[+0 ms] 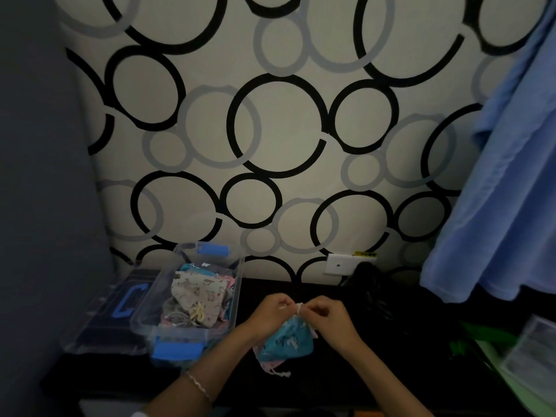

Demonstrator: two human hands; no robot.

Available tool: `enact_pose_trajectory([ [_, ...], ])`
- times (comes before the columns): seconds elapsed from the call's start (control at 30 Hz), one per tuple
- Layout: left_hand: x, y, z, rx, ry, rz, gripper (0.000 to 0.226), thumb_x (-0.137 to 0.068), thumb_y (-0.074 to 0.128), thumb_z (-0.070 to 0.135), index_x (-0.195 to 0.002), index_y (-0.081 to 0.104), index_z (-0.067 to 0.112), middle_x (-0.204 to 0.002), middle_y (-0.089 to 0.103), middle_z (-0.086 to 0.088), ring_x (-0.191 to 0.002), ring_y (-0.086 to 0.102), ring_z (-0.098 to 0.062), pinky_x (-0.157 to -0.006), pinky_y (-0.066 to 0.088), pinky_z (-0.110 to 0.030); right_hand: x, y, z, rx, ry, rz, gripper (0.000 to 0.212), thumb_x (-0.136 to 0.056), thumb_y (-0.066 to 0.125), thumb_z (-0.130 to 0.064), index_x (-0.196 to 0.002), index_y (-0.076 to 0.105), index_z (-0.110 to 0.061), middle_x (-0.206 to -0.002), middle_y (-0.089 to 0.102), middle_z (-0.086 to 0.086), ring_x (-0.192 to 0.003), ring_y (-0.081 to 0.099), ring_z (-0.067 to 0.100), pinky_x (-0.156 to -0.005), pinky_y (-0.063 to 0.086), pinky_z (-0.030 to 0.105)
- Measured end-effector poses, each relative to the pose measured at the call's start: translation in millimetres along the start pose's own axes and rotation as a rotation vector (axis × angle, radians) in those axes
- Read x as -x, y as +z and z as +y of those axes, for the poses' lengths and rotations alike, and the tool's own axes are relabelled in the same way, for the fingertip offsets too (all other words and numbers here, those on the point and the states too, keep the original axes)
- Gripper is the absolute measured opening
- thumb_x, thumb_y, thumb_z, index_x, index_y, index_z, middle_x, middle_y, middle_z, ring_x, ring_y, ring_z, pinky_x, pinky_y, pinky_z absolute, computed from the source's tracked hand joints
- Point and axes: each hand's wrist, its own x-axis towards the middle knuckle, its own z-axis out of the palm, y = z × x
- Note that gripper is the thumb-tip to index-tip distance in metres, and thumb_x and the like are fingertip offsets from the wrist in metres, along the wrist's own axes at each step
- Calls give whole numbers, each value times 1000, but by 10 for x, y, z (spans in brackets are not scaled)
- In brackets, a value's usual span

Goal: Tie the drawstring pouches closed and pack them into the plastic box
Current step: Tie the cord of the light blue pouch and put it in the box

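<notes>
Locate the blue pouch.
Head view, low centre: the blue pouch is just right of the plastic box, over the dark table, its cord pinched by the left hand and right hand.

My left hand [270,315] and right hand [328,318] meet over the dark tabletop [337,383]. Each pinches the thin white drawstring [298,308] at the gathered neck of a teal printed fabric pouch [289,341]. That pouch lies on a pink fabric pouch [270,363] with a knotted cord end. To my left stands the clear plastic box [238,293] with blue latches, holding a beige printed pouch [195,293] atop others. A thin bracelet [198,385] circles my left wrist.
</notes>
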Motion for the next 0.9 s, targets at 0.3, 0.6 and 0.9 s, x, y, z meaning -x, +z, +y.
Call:
enact_pose_trajectory([
  [0.3,-20,-166,34,-172,38,33,14,-93,60,16,-91,71,8,-78,63,6,-73,56,-1,-62,42,-8,-10,-110,32,132,11,33,23,-80,72,-5,-66,65,-22,-76,63,-1,-66,58,2,-62,47,13],
  [0.6,34,-90,-77,-17,-69,32,20,-101,44,14,-83,51,12,-79,61,0,-62,59,3,-58,47,-11,-3,-116,-18,-47,164,-139,29,-92,64,-23,-65,69,-14,-64,67,0,-63,61,9,-59,47,19],
  [0.9,56,-20,-40,-21,-43,-3,23,-98,50,16,-76,55,20,-75,58,5,-55,57,8,-50,42,-6,-65,-8,-134,10,371,-180,22,-86,73,-23,-76,64,-6,-64,62,2,-53,56,7,-50,45,19],
])
